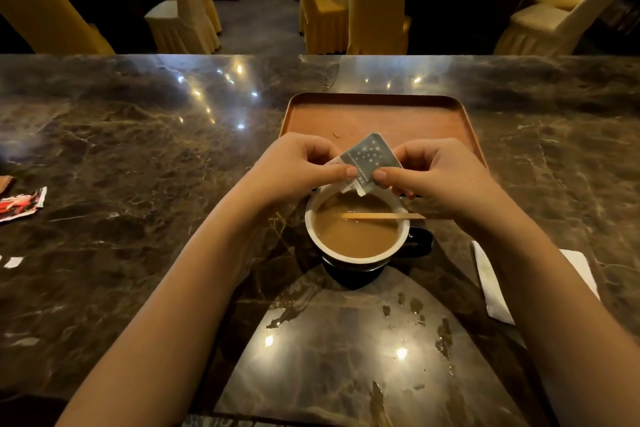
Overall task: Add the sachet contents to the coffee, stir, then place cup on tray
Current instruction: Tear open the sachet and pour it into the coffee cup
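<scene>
Holding the sachet [367, 159] right over the cup [356, 224] made sense, since anything that spilled would drop straight into the coffee [353, 236] at the middle of the frame. The left hand [294, 166] and right hand [440, 177] each had thumb and fingers pinched shut on opposite lower edges of the grey starry packet, which looked to me like the setup for tearing it, or tipping it; I couldn't tell whether it was already open. The packet was tilted with a white corner pointing down near the far rim of the cup. A wooden stirrer [382, 216] lay across the rim with one end in the coffee, handy for the stirring step. The tray [374, 114] sat just behind the cup, toward the upper middle, apparently bare apart from a tiny scrap, so the cup wasn't on it yet. A white napkin [493, 284] was at the right under the forearm, and a red wrapper [20, 203] lay at the far left of the marble counter [138, 149], well apart from everything.
</scene>
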A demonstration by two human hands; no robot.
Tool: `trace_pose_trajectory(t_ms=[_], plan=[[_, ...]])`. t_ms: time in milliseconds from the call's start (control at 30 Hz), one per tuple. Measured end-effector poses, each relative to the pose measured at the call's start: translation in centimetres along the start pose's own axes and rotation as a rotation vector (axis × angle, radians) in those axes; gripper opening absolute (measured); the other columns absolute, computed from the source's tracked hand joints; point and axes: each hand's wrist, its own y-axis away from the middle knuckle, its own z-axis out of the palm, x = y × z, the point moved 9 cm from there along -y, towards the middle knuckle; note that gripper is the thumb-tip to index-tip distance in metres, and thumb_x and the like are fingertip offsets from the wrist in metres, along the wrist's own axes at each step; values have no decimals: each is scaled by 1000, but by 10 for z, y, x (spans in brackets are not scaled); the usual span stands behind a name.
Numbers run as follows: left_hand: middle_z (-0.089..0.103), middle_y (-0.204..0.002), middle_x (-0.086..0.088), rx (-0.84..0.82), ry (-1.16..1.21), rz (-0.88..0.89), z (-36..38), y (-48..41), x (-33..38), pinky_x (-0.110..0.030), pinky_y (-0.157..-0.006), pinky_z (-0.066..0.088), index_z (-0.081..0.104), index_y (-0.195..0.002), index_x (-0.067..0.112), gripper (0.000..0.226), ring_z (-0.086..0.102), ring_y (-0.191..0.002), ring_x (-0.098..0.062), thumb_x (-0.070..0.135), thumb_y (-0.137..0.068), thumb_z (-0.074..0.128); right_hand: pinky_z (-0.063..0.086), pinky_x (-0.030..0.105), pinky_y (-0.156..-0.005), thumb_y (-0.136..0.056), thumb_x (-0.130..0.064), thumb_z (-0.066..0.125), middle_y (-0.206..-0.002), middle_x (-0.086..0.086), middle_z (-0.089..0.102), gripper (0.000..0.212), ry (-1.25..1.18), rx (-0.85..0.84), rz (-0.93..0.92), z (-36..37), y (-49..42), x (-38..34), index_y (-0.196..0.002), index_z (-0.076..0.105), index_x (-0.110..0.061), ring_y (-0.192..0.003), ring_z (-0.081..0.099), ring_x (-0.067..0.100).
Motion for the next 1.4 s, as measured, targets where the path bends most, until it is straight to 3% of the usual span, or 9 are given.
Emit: trace_pose_trajectory(t_ms=[133, 367, 567, 700, 833, 967, 1133, 1267, 1400], plan=[[63, -68, 5, -17, -7, 4, 0, 0, 0, -10, -59, 47, 68, -76, 15, 13, 54, -57, 0, 28, -77, 67, 48, 11, -53, -75, -20, 69, -71, 0, 68, 5, 41, -12, -31, 0, -1, -4, -78, 69, -16, -58, 61, 4], [67, -75, -3, 14, 79, 26, -1, 1, 3, -29, -75, 53, 69, -77, 10, 16, 60, -70, -14, 26, -75, 69, 50, 13, -59, -77, -22, 67, -75, 2, 68, 9, 108, 74, -74, -10, 3, -9, -81, 68, -14, -68, 63, 13], [66, -71, 2, 59, 84, 31, 0, 2, 4, -19, -66, 51, 69, -73, 17, 12, 59, -66, -8, 28, -75, 69, 51, 13, -59, -76, -18, 68, -76, 2, 69, 8, 19, 23, -67, -11, 7, -12, -82, 68, -13, -66, 64, 7], [68, -76, -1, 54, 76, 29, 3, 3, 5, -21, -70, 52, 68, -71, 20, 9, 61, -69, -10, 28, -75, 69, 53, 17, -62, -75, -17, 69, -79, 7, 70, 9, 8, 30, -62, -12, 7, -9, -82, 70, -12, -69, 66, 14], [71, -84, -9, 43, 59, 28, 4, 3, 6, -24, -73, 54, 69, -73, 18, 10, 63, -73, -16, 27, -76, 68, 50, 12, -56, -76, -19, 69, -73, 7, 69, 7, 32, 71, -56, -14, 6, -6, -78, 70, -13, -62, 63, 9], [70, -75, -3, 65, 52, 33, 2, 3, 5, -14, -65, 51, 69, -71, 18, 11, 61, -67, -9, 28, -75, 69, 48, 11, -54, -76, -17, 69, -70, 3, 69, 7, 11, 63, -46, -11, 6, -7, -79, 70, -11, -59, 62, 5], [69, -75, -4, 75, 34, 41, 0, 5, 6, -13, -62, 50, 69, -73, 16, 13, 59, -66, -10, 28, -75, 69, 48, 11, -54, -76, -18, 69, -69, 2, 69, 6, 12, 54, -43, -10, 6, -7, -79, 71, -13, -58, 61, 3], [71, -82, -10, 86, 9, 46, 0, 5, 8, -24, -72, 54, 69, -77, 13, 15, 62, -73, -20, 28, -77, 68, 45, 9, -52, -76, -16, 69, -67, 0, 67, 6, 3, 59, -45, -11, 6, -8, -79, 70, -11, -56, 60, -1], [71, -82, -10, 89, 4, 37, 0, 6, 7, -21, -69, 54, 70, -78, 12, 16, 63, -73, -19, 28, -76, 68, 46, 9, -53, -76, -17, 69, -67, -1, 67, 5, 7, 52, -53, -9, 7, -9, -78, 70, -13, -56, 60, -1]])
